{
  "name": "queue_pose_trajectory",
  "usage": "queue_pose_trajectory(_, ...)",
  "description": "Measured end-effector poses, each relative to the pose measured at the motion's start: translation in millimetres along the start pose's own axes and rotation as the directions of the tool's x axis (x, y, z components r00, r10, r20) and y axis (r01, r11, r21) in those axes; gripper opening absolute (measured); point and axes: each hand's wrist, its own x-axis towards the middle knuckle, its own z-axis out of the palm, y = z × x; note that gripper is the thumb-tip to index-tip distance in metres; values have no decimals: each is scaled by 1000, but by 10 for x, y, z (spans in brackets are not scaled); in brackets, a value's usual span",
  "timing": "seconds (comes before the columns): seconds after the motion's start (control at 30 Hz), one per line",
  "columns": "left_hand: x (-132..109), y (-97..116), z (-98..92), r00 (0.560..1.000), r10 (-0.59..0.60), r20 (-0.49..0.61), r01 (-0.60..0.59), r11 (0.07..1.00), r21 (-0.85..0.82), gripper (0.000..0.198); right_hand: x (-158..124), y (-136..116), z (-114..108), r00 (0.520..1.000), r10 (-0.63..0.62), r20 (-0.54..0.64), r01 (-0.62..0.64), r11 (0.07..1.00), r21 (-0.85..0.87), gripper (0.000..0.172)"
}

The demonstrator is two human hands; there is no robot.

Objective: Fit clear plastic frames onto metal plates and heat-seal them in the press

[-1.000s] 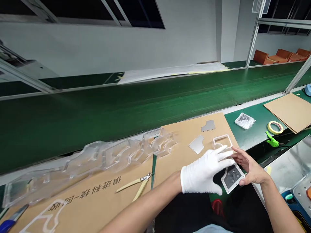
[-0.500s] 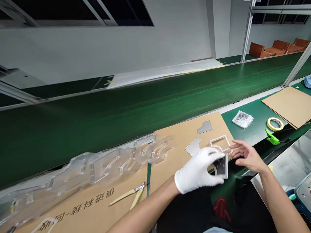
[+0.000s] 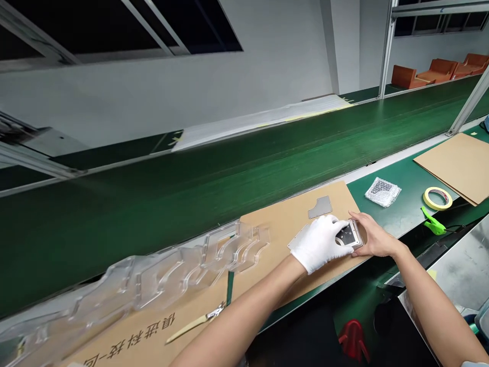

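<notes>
Plate carried from bench edge to cardboard, both hands following.

A second ago the grey perforated square plate point(image 3: 348, 235) lies flat between both hands over the dark gap at the bench edge; half a second ago the white-gloved left hand point(image 3: 319, 242) alone holds it tilted on edge, the bare right hand point(image 3: 372, 237) open and apart. Now both hands are farther forward on the brown cardboard sheet point(image 3: 282, 224). The plate lies flat where the clear square frame lay, and that frame no longer shows separately. Gloved fingers curl over the plate's left part, right fingers close on its right edge. The glove now covers most of the flat grey cut-corner metal piece point(image 3: 296, 242).
</notes>
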Motion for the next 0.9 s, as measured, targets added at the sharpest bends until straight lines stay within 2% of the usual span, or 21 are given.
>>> queue_pose_trajectory(0.17,40,-7,18,999,16,39,-18,998,57,58,-74,59,30,999,22,-25,-22,999,-28,127)
queue_pose_trajectory(0.33,80,-23,44,997,66,37,-68,996,55,62,-67,47,18,998,64,-24,-65,996,-61,106)
queue_pose_trajectory(0.47,91,-46,78,997,64,30,-66,996,65,62,-59,14,9,998,35,-42,-38,996,-76,98)
queue_pose_trajectory(0.9,92,-26,67,996,71,59,-79,986,144,54,-51,35,37,996,16,-86,-23,996,-81,98)
